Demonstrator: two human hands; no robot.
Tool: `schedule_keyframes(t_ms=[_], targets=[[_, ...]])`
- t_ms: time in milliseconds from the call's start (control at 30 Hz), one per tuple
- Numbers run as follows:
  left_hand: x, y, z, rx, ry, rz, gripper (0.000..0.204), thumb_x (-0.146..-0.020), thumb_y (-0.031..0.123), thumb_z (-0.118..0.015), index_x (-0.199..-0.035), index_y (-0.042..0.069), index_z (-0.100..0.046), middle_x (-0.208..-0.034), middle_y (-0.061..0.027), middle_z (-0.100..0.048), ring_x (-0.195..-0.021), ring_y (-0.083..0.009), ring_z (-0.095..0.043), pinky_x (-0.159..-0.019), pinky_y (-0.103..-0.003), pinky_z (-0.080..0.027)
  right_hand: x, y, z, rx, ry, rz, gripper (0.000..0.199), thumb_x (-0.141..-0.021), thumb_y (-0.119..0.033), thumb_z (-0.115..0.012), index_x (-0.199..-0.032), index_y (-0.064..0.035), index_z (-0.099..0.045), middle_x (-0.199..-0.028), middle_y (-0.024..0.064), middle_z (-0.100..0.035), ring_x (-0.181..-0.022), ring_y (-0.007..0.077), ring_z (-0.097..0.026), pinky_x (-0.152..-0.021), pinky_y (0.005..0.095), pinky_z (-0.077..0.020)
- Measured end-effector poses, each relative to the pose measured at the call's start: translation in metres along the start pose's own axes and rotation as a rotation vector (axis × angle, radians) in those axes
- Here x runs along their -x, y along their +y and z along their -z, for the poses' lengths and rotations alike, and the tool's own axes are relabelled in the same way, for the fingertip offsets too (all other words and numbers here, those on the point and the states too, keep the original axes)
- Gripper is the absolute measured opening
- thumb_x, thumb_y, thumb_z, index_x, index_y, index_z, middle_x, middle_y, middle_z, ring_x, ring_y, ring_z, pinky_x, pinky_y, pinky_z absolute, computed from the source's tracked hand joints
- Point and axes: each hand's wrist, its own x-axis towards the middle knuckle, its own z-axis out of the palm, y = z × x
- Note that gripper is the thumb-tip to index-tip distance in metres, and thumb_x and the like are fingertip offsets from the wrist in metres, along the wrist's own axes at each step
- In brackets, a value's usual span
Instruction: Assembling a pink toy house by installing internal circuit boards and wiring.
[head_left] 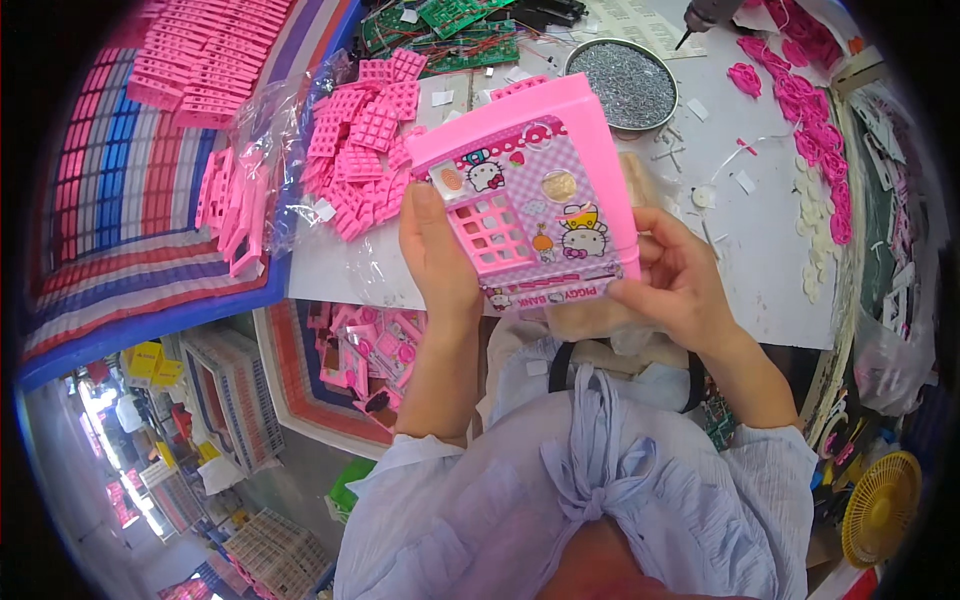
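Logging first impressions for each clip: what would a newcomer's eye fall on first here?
The pink toy box with cartoon stickers and a keypad grille, held up at centre by the left hand and right hand. Next, the heap of pink keypad pieces in a clear bag to its left, and the round tray of small grey screws on the white table behind.

- The toy box (535, 205) is held above the near edge of the table (760, 260), the left hand (437, 255) at its left side, the right hand (678, 280) at its lower right corner.
- A bag of keypad parts (360, 140) lies on the table left of the box.
- A round tray of screws (625, 82) sits behind the box.
- Circuit boards (450, 30) lie at the far edge, left of the tray.
- Flat moulded parts (815, 130) line the table's right side.
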Motion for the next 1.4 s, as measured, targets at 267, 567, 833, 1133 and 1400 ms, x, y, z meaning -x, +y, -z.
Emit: schedule_keyframes(t_ms=[267,567,833,1133,1400], targets=[[0.011,-0.003,0.001,-0.124,0.036,-0.067,0.045,-0.112,0.036,-0.035,-0.106,0.000,-0.062,-0.089,-0.0043,-0.069,-0.074,-0.0063,-0.062,-0.064,-0.024,-0.051,0.003,-0.001,-0.006,-0.024,0.006,0.005,0.058,-0.089,0.006,-0.067,-0.142,0.0020,-0.043,-0.127,0.0139,-0.065,-0.116,0.0182,-0.065,-0.099,0.0325,-0.0522],[0.001,-0.023,0.001,0.027,-0.018,0.016,0.050,-0.112,0.037,-0.037,-0.091,0.001,-0.065,-0.086,-0.0042,-0.067,-0.076,-0.0069,-0.057,-0.065,-0.025,-0.045,-0.002,0.000,0.004,-0.029,0.091,0.117,0.056,-0.087,0.007,-0.069,-0.139,0.0030,-0.047,-0.124,0.0136,-0.067,-0.114,0.0173,-0.065,-0.099,0.0318,-0.0512],[0.015,-0.024,0.003,-0.268,-0.021,-0.293,0.042,-0.110,0.028,-0.041,-0.095,-0.004,-0.065,-0.084,-0.0052,-0.065,-0.077,-0.0093,-0.057,-0.069,-0.026,-0.045,-0.003,0.006,-0.003,-0.030,0.099,0.180,0.054,-0.087,0.006,-0.070,-0.137,0.0040,-0.050,-0.125,0.0144,-0.067,-0.115,0.0175,-0.064,-0.099,0.0311,-0.0507],[-0.025,0.034,-0.010,0.055,-0.255,-0.087,0.020,-0.100,0.012,-0.059,-0.111,-0.005,-0.063,-0.102,-0.0063,-0.067,-0.090,-0.0117,-0.061,-0.077,-0.028,-0.049,0.000,-0.011,0.034,0.110,0.061,0.109,0.053,-0.086,0.004,-0.072,-0.136,0.0038,-0.053,-0.124,0.0115,-0.067,-0.113,0.0169,-0.065,-0.097,0.0303,-0.0522],[-0.025,0.027,0.019,-0.716,-0.921,-0.839,0.037,-0.068,0.006,-0.074,-0.105,0.009,-0.069,-0.112,-0.0091,-0.069,-0.103,-0.0324,-0.067,-0.086,-0.045,-0.051,-0.045,-0.029,0.092,1.157,-0.062,0.582,0.027,-0.084,-0.005,-0.070,-0.110,-0.0050,-0.072,-0.129,0.0115,-0.067,-0.119,0.0295,-0.062,-0.101,0.0388,-0.0519]])
